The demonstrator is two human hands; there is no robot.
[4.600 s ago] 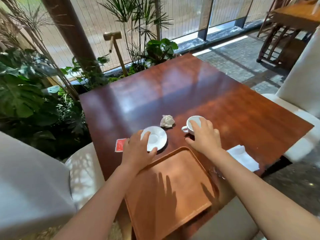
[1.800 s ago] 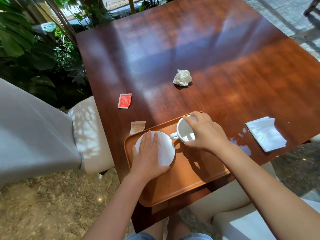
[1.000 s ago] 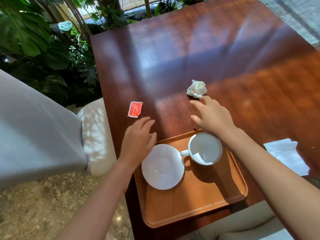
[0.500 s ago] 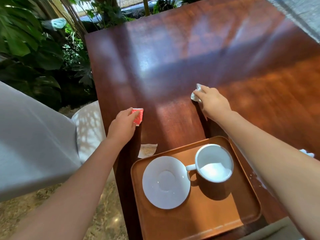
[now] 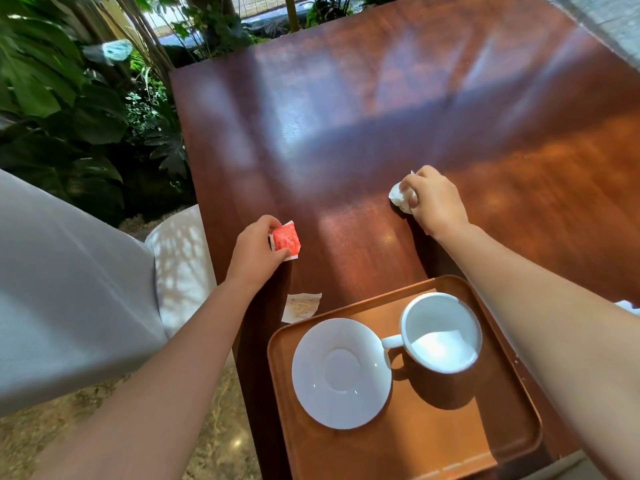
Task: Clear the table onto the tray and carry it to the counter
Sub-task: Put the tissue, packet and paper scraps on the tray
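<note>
Orange-brown tray (image 5: 450, 441) at the tabletop's near edge, carrying a white saucer (image 5: 341, 373) flat on its left half and an upright white cup (image 5: 440, 332) beside it, handle toward the saucer. Red packet (image 5: 286, 240) near the left edge; crumpled white napkin (image 5: 400, 197) mid-tabletop; pale torn wrapper (image 5: 300, 307) just beyond the tray's far-left corner.

Bright daylight from the far side throws pale glare patches across the glossy desk (image 5: 346, 109). The cup (image 5: 441, 332) casts a soft shadow on the tray (image 5: 450, 441). Foliage (image 5: 69, 98) at the left edge smears; straight edges bow outward.
</note>
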